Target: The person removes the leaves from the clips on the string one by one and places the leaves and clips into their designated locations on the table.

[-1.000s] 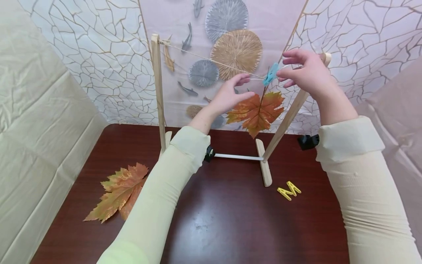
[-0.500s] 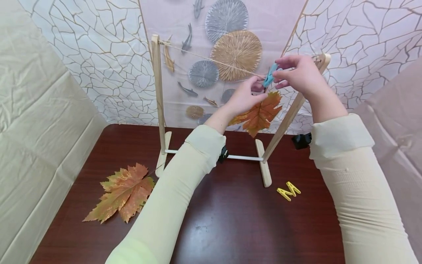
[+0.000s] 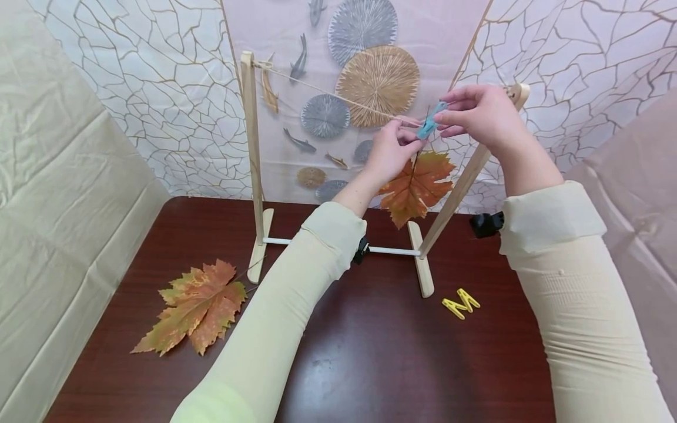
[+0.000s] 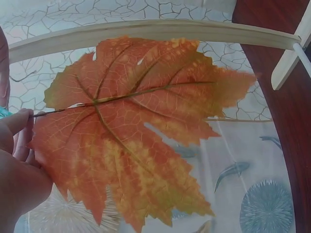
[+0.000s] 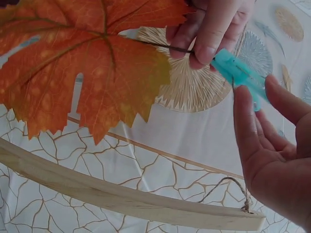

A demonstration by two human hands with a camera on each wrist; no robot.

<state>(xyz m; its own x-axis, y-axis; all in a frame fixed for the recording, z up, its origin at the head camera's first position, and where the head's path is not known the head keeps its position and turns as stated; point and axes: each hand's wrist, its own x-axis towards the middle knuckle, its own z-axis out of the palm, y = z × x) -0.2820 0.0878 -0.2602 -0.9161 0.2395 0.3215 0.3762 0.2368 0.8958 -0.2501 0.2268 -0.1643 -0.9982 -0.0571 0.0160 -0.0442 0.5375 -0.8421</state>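
Observation:
My right hand (image 3: 485, 117) holds a light blue clothespin (image 3: 431, 121) by its arms, thumb on one side and fingers on the other. The clothespin sits at the thin string (image 3: 338, 96) strung between two wooden posts. Below it hangs an orange maple leaf (image 3: 419, 189). With thumb and fingertip, my left hand (image 3: 388, 151) pinches the leaf's dark stem (image 5: 167, 47) right at the clothespin's jaw end, as the right wrist view shows. In the left wrist view the leaf's broad face fills the middle, and the clothespin is mostly cut off at the left edge.
The wooden stand has a left post (image 3: 252, 147), a right post (image 3: 460, 191) and a white crossbar (image 3: 394, 251) low between its feet. Two yellow clothespins (image 3: 462, 304) lie right of it. More maple leaves (image 3: 195, 308) lie at the table's left. A patterned cloth hangs behind.
My left hand has moved right and up to the clothespin and now pinches the leaf's stem there. My right hand has shifted slightly left and closed in on the clothespin's arms.

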